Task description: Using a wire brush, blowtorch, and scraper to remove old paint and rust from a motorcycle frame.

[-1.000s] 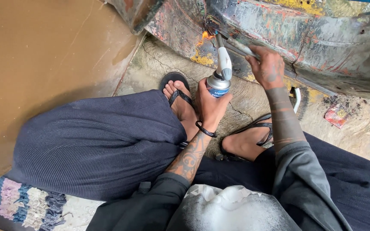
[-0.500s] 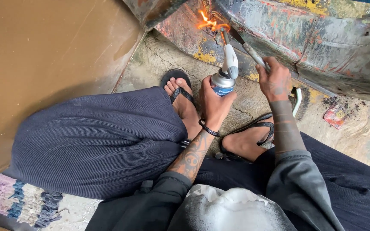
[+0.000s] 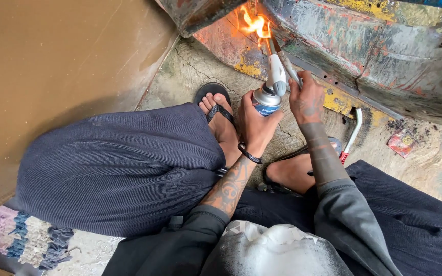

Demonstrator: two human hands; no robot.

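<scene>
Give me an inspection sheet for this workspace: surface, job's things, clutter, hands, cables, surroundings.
Surface: cracked concrete floor, stained.
Job's things: gas torch canister lit, flame on the rusty painted metal panel; thin metal rod beside the nozzle.
Clutter: bent metal tool with red handle and a red scrap on the floor.
Hands: left hand grips the canister; right hand holds the rod.
Cables: nothing seen.
Surroundings: brown wall to the left, woven mat below, person squatting in sandals.
</scene>
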